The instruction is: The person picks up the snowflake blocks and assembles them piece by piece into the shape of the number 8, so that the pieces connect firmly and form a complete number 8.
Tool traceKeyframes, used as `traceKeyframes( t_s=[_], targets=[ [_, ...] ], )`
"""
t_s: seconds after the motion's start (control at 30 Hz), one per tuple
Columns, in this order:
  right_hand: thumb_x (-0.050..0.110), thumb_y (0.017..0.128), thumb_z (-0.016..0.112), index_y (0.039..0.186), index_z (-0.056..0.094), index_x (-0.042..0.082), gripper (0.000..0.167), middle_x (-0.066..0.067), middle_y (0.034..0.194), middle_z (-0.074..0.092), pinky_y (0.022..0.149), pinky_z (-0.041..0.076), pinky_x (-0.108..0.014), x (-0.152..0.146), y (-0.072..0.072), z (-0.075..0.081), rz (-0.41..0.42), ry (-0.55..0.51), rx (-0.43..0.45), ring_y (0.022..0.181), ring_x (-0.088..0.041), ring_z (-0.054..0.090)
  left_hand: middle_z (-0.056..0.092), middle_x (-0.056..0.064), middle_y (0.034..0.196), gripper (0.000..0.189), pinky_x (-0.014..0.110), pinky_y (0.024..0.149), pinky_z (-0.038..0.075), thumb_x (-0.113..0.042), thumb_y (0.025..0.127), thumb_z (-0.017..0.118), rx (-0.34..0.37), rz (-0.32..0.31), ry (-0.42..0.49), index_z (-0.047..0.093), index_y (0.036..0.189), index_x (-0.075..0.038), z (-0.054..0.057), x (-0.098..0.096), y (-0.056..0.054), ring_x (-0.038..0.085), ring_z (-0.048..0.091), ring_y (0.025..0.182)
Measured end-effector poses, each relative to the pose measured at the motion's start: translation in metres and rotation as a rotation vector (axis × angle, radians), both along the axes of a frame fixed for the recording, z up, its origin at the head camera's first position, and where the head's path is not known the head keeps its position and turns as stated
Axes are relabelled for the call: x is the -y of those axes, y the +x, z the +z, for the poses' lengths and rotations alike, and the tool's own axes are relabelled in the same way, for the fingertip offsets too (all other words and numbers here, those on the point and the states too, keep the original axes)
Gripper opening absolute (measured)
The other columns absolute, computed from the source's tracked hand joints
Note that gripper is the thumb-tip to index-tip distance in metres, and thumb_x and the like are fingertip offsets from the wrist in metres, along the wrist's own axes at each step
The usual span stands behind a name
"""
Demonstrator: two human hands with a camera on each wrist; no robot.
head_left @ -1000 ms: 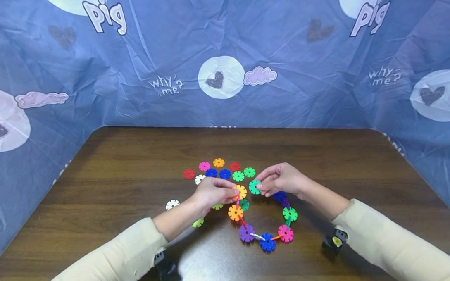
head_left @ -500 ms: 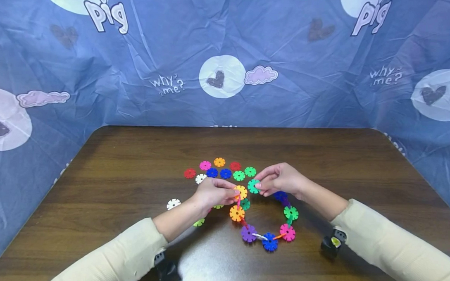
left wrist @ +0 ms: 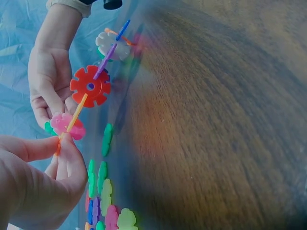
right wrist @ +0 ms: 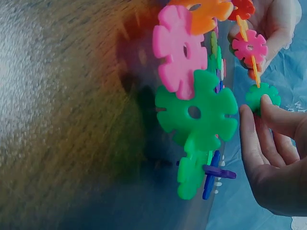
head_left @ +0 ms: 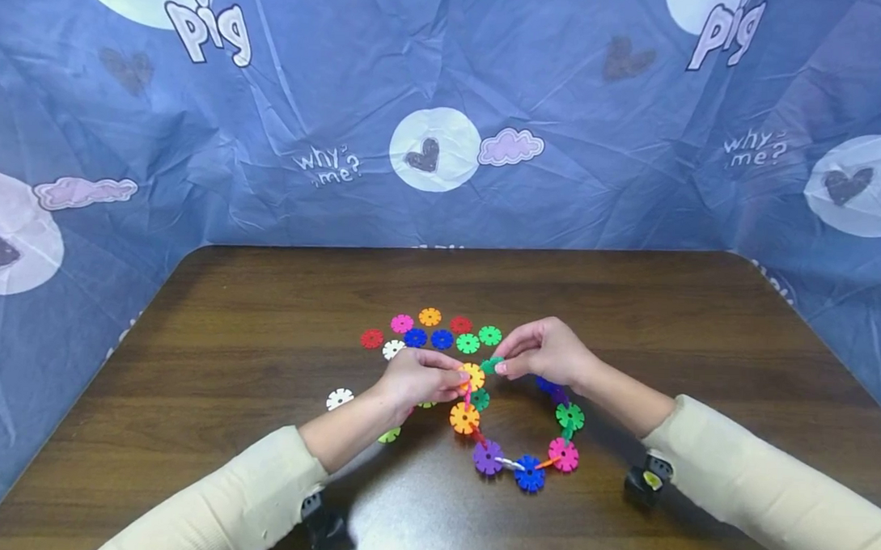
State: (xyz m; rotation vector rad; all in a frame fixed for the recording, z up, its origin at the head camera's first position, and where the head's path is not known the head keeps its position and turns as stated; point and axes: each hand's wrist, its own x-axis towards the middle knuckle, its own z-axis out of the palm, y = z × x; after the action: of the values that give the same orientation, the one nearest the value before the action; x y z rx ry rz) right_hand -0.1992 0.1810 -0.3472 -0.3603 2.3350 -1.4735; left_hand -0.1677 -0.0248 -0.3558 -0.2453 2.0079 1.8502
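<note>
Apparently a joining step: a green, notched plastic disc (head_left: 491, 365) meets the end of a multicoloured chain of interlocked plastic discs (head_left: 525, 479).

Above the dark brown wooden bench (head_left: 264, 325), the left grip (head_left: 420, 381) pinches the chain's yellow-orange notched end disc (head_left: 474, 373), while the right grip (head_left: 545, 353) pinches the green disc, tilted; the next move probably calls for aligning two notches and pressing the discs together. Whether the notches already engage cannot be told. The left grip hides some loose flat discs (head_left: 429, 317), the right partly covers the chain's dark blue far end (head_left: 547, 384), and the left wrist view cuts off the lowest loose discs.
</note>
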Motion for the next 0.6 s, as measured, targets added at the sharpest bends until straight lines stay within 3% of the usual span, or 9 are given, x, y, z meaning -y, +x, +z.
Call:
traceKeyframes(
  t_s=[0.13, 0.33, 0.43, 0.6],
  targets=[
    [0.006, 0.077, 0.079, 0.086, 0.073, -0.003, 0.014, -0.014, 0.083, 0.076, 0.067, 0.057, -0.02, 0.001, 0.0, -0.001, 0.033, 0.067, -0.159, 0.072, -0.004, 0.069, 0.069, 0.002, 0.071, 0.018, 0.027, 0.07, 0.061, 0.001, 0.084, 0.069, -0.011, 0.0, 0.001, 0.07, 0.099, 0.009, -0.001, 0.0, 0.0, 0.007, 0.065, 0.061],
    [0.01, 0.074, 0.082, 0.077, 0.076, 0.005, 0.008, -0.011, 0.076, 0.075, 0.06, 0.053, -0.018, 0.002, 0.001, -0.002, 0.066, 0.105, -0.356, 0.065, 0.002, 0.065, 0.071, 0.006, 0.071, 0.019, 0.027, 0.067, 0.061, 0.004, 0.083, 0.07, -0.023, 0.023, -0.006, 0.069, 0.099, 0.013, -0.002, -0.004, 0.002, 0.006, 0.064, 0.058],
    [0.008, 0.074, 0.081, 0.076, 0.076, 0.004, 0.007, -0.011, 0.075, 0.075, 0.058, 0.052, -0.017, 0.003, 0.001, -0.005, 0.062, 0.092, -0.375, 0.063, 0.004, 0.063, 0.072, 0.007, 0.072, 0.019, 0.025, 0.067, 0.061, 0.004, 0.083, 0.07, -0.005, 0.05, -0.004, 0.069, 0.099, 0.012, -0.002, -0.005, 0.002, 0.006, 0.064, 0.058],
    [0.005, 0.076, 0.079, 0.079, 0.074, -0.001, 0.008, -0.016, 0.078, 0.075, 0.055, 0.051, -0.018, 0.002, 0.003, -0.011, 0.056, 0.041, -0.33, 0.063, 0.002, 0.064, 0.071, 0.006, 0.071, 0.02, 0.024, 0.066, 0.06, 0.005, 0.083, 0.069, -0.002, 0.067, 0.006, 0.068, 0.101, 0.013, -0.003, -0.008, 0.003, 0.006, 0.063, 0.058]
  ],
)
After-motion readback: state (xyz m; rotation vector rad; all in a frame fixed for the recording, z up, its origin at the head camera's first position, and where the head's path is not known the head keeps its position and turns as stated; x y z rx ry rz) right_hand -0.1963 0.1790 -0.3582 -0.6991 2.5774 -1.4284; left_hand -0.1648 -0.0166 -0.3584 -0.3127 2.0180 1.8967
